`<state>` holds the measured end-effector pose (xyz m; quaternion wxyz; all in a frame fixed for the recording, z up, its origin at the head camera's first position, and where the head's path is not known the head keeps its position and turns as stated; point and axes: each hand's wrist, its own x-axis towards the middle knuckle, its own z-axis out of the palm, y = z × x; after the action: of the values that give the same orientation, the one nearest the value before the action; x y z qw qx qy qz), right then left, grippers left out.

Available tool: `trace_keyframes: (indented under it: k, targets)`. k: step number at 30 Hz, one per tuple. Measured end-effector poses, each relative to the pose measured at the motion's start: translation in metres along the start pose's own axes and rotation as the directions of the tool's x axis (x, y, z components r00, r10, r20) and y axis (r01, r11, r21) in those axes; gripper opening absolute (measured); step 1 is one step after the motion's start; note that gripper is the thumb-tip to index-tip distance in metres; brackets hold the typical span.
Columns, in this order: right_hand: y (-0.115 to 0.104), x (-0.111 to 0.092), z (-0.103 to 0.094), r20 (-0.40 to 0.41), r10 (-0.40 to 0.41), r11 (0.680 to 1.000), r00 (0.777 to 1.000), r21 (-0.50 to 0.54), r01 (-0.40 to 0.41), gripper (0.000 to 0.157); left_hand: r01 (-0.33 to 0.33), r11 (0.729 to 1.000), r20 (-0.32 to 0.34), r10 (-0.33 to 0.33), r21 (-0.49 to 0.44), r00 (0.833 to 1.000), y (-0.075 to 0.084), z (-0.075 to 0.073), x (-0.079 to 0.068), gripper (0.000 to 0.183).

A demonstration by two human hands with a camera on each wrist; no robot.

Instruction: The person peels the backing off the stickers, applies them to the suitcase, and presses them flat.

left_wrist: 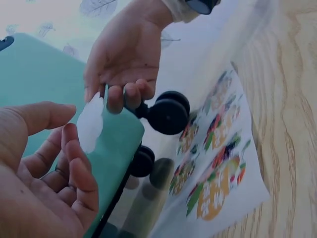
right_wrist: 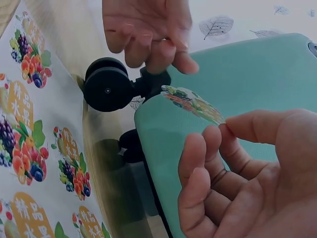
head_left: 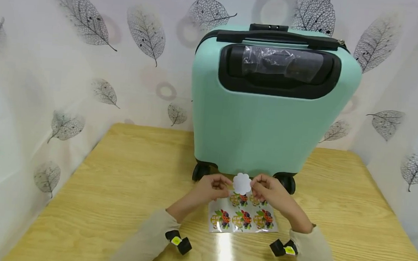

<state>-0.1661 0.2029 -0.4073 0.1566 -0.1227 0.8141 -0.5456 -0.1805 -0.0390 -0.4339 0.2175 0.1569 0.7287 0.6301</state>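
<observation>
While its far row is partly hidden, a white sheet of fruit stickers (head_left: 230, 220) lies on the wooden surface (head_left: 136, 174); above, the right hand (head_left: 271, 193) pinches a scalloped, white-backed, fruit-printed sticker (head_left: 242, 184) beside the relaxed left hand (head_left: 210, 187). Toward the far edge stands a mint-green suitcase (head_left: 260, 130).

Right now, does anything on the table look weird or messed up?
Nothing looks spilled or broken. One funny thing: wrinkled clear plastic near the top of the green suitcase, maybe leftover wrapping. The sticker in the right hand looks blank from the head view, but that's just its white side; the other is colorful.
</observation>
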Motion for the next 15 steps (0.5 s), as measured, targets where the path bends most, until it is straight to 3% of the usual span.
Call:
trace_keyframes:
  k: [7,15]
  targets:
    - [0.001,0.002,0.003,0.010,-0.001,1.000,1.000,0.008,0.000,0.024,-0.033,0.999,-0.026,0.034,0.038,0.999,0.006,0.012,0.003,0.024]
    - [0.003,0.003,0.004,0.030,0.003,0.999,1.000,0.041,-0.004,0.025,-0.066,0.996,-0.061,0.069,0.057,0.996,0.001,0.019,0.007,0.021]
